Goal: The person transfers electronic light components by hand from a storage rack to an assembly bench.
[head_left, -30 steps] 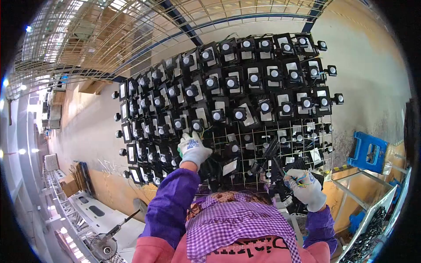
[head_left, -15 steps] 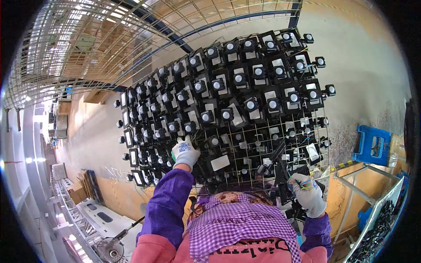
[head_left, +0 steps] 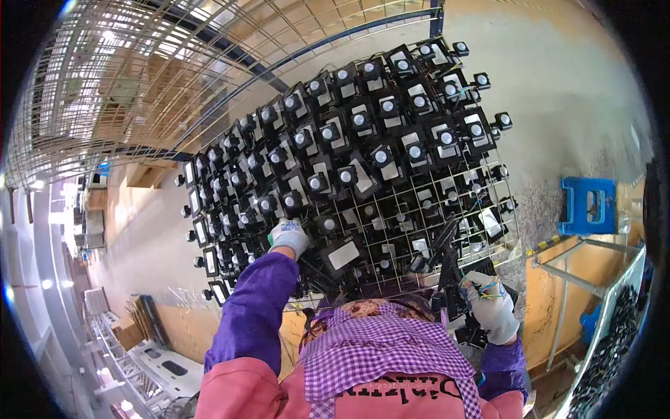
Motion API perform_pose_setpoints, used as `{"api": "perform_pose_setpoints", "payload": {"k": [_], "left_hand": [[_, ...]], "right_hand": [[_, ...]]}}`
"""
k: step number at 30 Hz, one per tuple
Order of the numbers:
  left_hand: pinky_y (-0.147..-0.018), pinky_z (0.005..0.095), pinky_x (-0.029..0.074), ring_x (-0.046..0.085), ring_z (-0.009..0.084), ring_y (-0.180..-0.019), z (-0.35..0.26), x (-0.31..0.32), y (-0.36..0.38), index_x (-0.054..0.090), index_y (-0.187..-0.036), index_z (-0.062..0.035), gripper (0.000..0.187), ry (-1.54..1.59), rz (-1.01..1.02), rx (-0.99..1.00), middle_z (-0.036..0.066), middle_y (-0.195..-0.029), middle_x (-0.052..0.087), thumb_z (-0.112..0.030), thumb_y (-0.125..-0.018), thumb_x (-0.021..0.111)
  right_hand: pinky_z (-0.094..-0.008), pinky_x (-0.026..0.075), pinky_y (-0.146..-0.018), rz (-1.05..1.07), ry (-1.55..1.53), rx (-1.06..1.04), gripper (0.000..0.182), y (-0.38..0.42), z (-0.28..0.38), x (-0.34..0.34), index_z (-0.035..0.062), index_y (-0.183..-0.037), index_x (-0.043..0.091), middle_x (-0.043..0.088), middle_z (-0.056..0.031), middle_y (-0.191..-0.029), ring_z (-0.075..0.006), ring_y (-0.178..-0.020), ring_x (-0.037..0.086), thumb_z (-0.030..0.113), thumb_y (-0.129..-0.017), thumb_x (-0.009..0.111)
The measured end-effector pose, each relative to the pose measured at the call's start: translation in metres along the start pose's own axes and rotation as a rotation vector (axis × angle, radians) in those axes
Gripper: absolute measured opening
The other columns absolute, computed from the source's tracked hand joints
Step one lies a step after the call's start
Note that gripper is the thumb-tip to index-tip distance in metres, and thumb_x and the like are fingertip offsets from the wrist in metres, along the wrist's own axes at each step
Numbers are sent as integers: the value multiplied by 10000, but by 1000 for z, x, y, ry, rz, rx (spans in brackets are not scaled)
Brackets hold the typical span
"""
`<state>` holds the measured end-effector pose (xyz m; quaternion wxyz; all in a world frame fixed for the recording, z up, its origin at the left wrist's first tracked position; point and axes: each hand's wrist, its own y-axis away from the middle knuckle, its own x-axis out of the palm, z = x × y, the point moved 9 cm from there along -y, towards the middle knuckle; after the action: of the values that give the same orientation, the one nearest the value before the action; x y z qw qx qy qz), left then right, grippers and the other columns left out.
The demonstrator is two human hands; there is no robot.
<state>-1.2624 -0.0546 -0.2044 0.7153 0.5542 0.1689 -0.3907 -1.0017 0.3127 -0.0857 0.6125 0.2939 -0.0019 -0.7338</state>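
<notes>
Rows of black units with white round domes [head_left: 381,157] hang on a wire mesh rack [head_left: 412,199]. My left hand [head_left: 289,237], in a white glove with blue print, reaches in among them, just below one domed unit [head_left: 293,202]. Its fingers are bent and their tips are partly hidden, so what they grip cannot be made out. Low on the right, my right hand [head_left: 492,311], also gloved, is closed around thin coloured wires [head_left: 486,288]. Black units [head_left: 452,290] lie right beside its fingers. A larger black unit with a white panel [head_left: 343,255] sits between the hands.
A blue plastic stool [head_left: 588,206] stands at the right by the wall. Near it is a metal-framed table [head_left: 558,255] with a tray of small black parts [head_left: 607,349]. More wire mesh [head_left: 125,91] rises at upper left. Cardboard [head_left: 125,334] and white panels [head_left: 167,363] lie lower left.
The view has shifted and turned a little, so the rack sits further left and tilts more. My left hand stays at nearly the same spot among the units; my right hand keeps its grip.
</notes>
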Motion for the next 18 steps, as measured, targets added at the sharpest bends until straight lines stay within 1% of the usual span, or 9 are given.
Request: {"api": "perform_pose_setpoints", "payload": {"k": [4, 6, 8, 10, 11, 14, 15, 16, 18], "left_hand": [[-928, 407, 476, 569, 353, -1114, 2, -6, 30, 585, -1213, -151, 393, 73, -33, 171, 199, -1263, 536, -304, -857, 522], [-872, 401, 488, 615, 320, -1015, -8, 9, 38, 601, -1155, -117, 368, 126, 57, 452, 156, -1090, 639, -352, -892, 496], [-848, 400, 489, 628, 322, -972, -14, -3, 61, 603, -1121, -94, 390, 174, -58, 633, 154, -1004, 663, -397, -901, 494], [-836, 402, 492, 630, 329, -962, -20, 1, 60, 603, -1105, -83, 420, 155, 47, 662, 156, -1011, 661, -434, -900, 497], [-830, 403, 493, 631, 332, -958, -22, 3, 63, 603, -1098, -78, 436, 143, 99, 684, 157, -1014, 660, -452, -900, 498], [-795, 404, 500, 639, 330, -930, -18, 0, 93, 607, -1078, -75, 463, 124, 109, 849, 165, -977, 663, -488, -887, 521], [-754, 390, 508, 653, 317, -878, -19, -1, 108, 620, -1029, -77, 467, 154, -44, 1020, 158, -909, 669, -511, -875, 542], [-693, 385, 509, 660, 302, -808, -20, 16, 115, 643, -958, -87, 424, 52, 28, 1076, 135, -846, 669, -492, -860, 567], [-642, 395, 504, 656, 299, -729, -21, 30, 133, 657, -895, -99, 378, -33, -89, 1250, 109, -764, 664, -464, -860, 565]], "right_hand": [[-296, 475, -619, -221, 54, 61, 108, 35, -26, 11, 53, -991, 622, 646, -81, -788, -170, -680, 599, 69, -891, 585], [-281, 483, -638, -302, 122, -42, 125, 47, -8, 17, 51, -1039, 598, 634, -55, -813, -134, -706, 596, 104, -939, 547], [-282, 484, -653, -285, 56, 85, 147, 55, -29, 31, 51, -1058, 608, 644, -64, -845, -141, -734, 610, 114, -947, 534], [-283, 484, -667, -283, -8, 219, 170, 67, -38, 43, 52, -1076, 618, 655, -73, -877, -148, -762, 624, 123, -955, 522], [-289, 484, -665, -324, -62, 401, 192, 81, -38, 48, 36, -1107, 612, 658, -78, -894, -140, -750, 618, 105, -959, 512], [-299, 492, -701, -451, -82, 286, 216, 103, -10, 61, 45, -1142, 611, 662, -79, -919, -149, -774, 621, 99, -955, 518], [-298, 500, -731, -416, -123, 369, 235, 114, -19, 68, 37, -1165, 605, 660, -83, -951, -152, -795, 625, 97, -954, 522], [-277, 490, -700, -443, -102, 363, 241, 125, -19, 72, 37, -1177, 593, 648, -67, -928, -132, -770, 604, 115, -963, 516], [-234, 470, -636, -494, -67, 348, 256, 141, -21, 83, 36, -1202, 569, 623, -33, -881, -90, -720, 562, 149, -982, 504]]}}
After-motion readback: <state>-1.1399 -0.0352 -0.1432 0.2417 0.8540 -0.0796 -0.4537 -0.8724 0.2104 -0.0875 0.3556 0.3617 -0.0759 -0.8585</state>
